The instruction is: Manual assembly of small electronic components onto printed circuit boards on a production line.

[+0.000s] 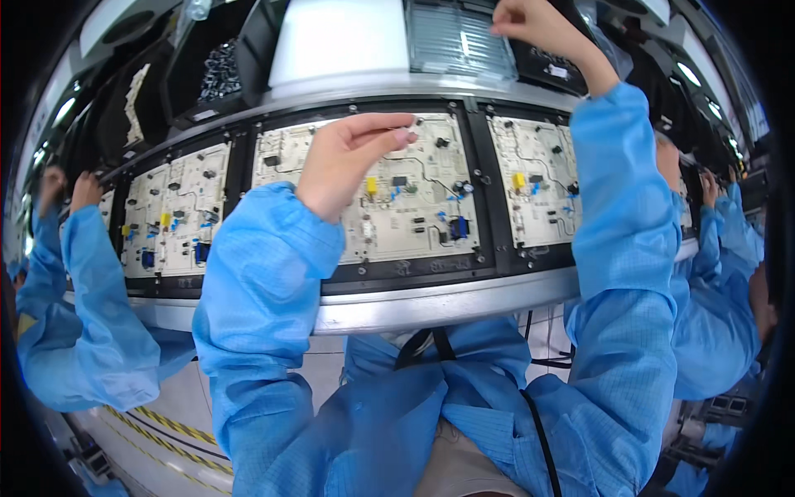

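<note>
My left hand (352, 153) is over the white circuit board (385, 228) in front of me, thumb and index finger pinched together near its upper part. Whatever lies between those fingertips is too small to make out. The board carries a yellow block-shaped component, a blue one, black chips and several small parts, and sits in a black frame (489, 207). My right hand (551, 33) is raised at the far right, fingers curled together beside a clear ribbed plastic tray (460, 40) and above a dark bin (556, 69). Its fingertips hide anything they hold.
Similar boards sit in frames to the right (538, 182) and left (178, 207). A metal rail (447, 306) runs along the near edge. Beyond are a white panel (338, 41) and a black bin of small metallic parts (219, 70). Co-workers in blue sleeves (112, 306) work on both sides.
</note>
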The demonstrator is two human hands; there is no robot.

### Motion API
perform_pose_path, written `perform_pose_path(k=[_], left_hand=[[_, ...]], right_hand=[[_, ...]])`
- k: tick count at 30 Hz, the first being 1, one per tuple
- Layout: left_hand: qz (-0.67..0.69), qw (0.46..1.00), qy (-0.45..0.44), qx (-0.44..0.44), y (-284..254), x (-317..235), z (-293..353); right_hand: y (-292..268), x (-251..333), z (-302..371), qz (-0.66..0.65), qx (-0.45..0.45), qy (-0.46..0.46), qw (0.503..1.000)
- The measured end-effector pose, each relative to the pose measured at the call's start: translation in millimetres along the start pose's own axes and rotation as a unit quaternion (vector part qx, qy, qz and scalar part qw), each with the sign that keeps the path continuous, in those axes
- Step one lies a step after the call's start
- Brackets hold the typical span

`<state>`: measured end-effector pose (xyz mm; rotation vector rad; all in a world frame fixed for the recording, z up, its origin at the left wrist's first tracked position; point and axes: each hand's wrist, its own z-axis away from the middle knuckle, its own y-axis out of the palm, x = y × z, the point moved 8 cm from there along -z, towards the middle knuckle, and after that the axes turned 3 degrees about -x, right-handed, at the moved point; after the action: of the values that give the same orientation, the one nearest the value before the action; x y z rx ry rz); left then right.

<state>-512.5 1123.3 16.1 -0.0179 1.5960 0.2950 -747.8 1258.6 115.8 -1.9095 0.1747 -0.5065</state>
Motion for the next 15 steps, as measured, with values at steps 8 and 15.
perform_pose_path(k=[8,15], left_hand=[[-0.051,0.999,-0.01,0.004,12.5,6.3,-9.5],[-0.039,0.998,-0.025,0.035,33.5,16.4,-6.5]], right_hand=[[37.7,-7.7,148.5,-0.174,0.082,0.131,0.973],[70.0,-5.1,152.9,-0.193,0.084,0.138,0.968]])
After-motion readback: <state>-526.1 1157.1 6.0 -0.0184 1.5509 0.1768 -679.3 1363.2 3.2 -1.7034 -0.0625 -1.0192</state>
